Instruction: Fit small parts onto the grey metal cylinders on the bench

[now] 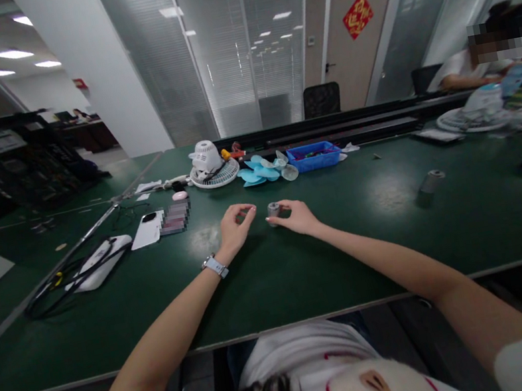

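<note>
The right hand's grip [281, 212] has a small grey cylinder [272, 209] pinched between thumb and fingers, its long axis about upright, over the middle stretch of the tabletop [277, 287], well in from the near edge. From where I stand, the left hand [235, 230] curls just beside it, on the cylinder's left and apart from it; I can't tell whether its thumb and fingertip meet. The right is nearer, touching
</note>
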{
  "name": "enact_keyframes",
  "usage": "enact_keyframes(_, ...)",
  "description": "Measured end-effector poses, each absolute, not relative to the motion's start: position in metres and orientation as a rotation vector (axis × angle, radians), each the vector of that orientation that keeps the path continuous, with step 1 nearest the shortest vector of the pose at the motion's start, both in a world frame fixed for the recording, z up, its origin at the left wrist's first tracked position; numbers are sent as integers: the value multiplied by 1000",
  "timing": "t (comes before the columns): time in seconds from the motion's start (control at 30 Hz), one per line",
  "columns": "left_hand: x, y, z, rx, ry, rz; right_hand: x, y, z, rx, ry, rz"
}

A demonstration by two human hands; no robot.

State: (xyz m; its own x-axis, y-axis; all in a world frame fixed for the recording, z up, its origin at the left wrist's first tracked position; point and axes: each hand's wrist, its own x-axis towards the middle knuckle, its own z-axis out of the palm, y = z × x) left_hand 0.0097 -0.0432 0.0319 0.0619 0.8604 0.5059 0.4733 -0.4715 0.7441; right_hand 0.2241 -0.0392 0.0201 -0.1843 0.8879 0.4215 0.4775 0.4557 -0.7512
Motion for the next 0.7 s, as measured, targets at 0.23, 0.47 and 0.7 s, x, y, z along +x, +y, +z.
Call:
enact_keyframes(0.23, 23, -59, 40, 2226, 1175, 1309, 211, -56, 12, -1111, -1994, 534)
enact_keyframes(0.47, 29, -58, 42, 2076, 1143, 1238, 211, -55, 7, -1119, -2006, 514)
enact_keyframes(0.7, 30, -53, 51, 1878, 1186, 1344, 211, -57, 8, -1097, -1997, 554)
